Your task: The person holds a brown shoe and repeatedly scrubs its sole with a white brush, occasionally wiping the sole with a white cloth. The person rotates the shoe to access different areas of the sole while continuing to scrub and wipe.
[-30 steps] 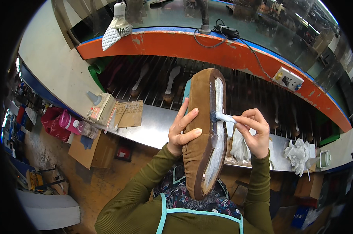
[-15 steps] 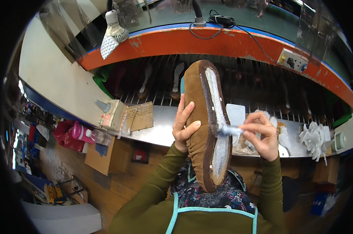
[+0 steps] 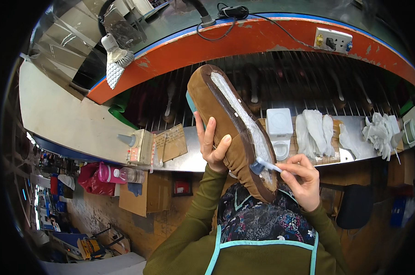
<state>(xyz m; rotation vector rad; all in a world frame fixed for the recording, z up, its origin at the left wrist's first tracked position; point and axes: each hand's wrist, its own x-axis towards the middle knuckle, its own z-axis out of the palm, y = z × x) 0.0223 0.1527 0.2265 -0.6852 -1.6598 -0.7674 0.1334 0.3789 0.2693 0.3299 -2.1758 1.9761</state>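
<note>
A brown suede shoe upper with gathered heel folds is held tilted before me, its underside turned up. Along that underside runs a pale whitish strip bordered by dark brown. My left hand grips the shoe's left side, thumb and fingers pressed against the suede. In my right hand a small brush with a pale handle is pinched between thumb and fingers. Its dark blue-grey head touches the shoe's underside near the heel. A bit of light blue shows behind the shoe's left edge.
Behind the shoe is a metal rack with several shoes under an orange beam. White gloves, a white plastic container and a cardboard piece lie along the metal ledge. A lamp hangs at the left.
The shoe has tilted, its toe leaning further left. The brush has moved down the underside toward the heel. My view has shifted, showing more of the ledge at the right.
</note>
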